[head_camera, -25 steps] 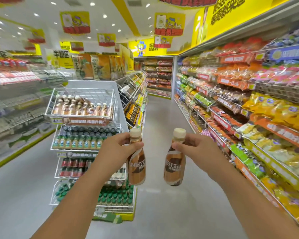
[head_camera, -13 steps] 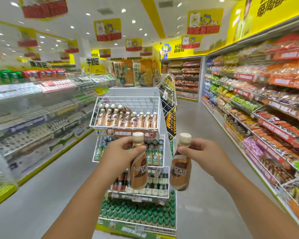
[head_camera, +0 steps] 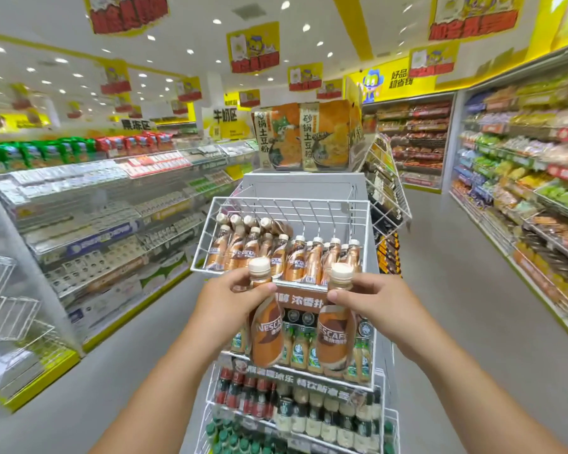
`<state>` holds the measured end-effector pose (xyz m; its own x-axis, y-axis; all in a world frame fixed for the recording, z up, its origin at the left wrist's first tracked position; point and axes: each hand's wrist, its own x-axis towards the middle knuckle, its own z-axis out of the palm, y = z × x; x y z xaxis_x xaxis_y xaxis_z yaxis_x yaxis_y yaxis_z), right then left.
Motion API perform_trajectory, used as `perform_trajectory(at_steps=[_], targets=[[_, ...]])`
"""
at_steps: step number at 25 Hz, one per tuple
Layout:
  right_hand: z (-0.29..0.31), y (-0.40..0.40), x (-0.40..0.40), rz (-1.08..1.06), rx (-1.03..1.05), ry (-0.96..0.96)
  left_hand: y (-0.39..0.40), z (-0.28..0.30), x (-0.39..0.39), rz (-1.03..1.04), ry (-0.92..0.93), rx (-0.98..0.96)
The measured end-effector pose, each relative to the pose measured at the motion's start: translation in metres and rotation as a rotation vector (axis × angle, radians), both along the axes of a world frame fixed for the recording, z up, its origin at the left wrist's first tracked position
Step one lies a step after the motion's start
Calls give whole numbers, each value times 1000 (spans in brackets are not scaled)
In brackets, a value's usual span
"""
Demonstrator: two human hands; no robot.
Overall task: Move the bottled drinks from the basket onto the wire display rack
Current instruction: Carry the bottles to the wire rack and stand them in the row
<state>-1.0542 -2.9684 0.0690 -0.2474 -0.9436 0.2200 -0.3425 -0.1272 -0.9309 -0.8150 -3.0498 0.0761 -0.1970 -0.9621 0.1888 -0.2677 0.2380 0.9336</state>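
My left hand [head_camera: 230,299] grips the neck of a brown Nescafe bottle [head_camera: 265,329] with a cream cap. My right hand [head_camera: 371,301] grips a second Nescafe bottle [head_camera: 335,339] the same way. Both bottles hang upright just in front of the white wire display rack [head_camera: 289,204]. Its top basket holds several matching coffee bottles [head_camera: 295,257], most upright, a few at the back left leaning. The back right of that basket is bare wire. No basket of bottles is in view.
Lower rack tiers hold green-labelled bottles [head_camera: 297,348], dark bottles [head_camera: 309,411] and green-capped bottles [head_camera: 230,437]. Boxes of potato noodles [head_camera: 305,136] sit on top of the gondola. Snack shelves [head_camera: 522,191] line the right aisle, a chiller shelf [head_camera: 95,208] the left.
I have walked up to the rack, which now fills the middle of the view. Both hands with their bottles have come up level with the top basket's front edge.
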Motion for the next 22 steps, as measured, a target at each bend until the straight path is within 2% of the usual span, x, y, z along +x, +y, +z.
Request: perform_trajectory(at_steps=[4, 13, 18, 22], targets=[[7, -72, -18, 10, -9, 28, -79, 4, -16, 57, -41, -18], [-6, -228, -8, -160, 17, 23, -262, -1, -34, -90, -49, -37], [-13, -301, 4, -258, 63, -6, -332, -2, -39, -226, -105, -38], [-29, -345, 2, -288, 141, 14, -367, -17, -48, -230, -131, -32]])
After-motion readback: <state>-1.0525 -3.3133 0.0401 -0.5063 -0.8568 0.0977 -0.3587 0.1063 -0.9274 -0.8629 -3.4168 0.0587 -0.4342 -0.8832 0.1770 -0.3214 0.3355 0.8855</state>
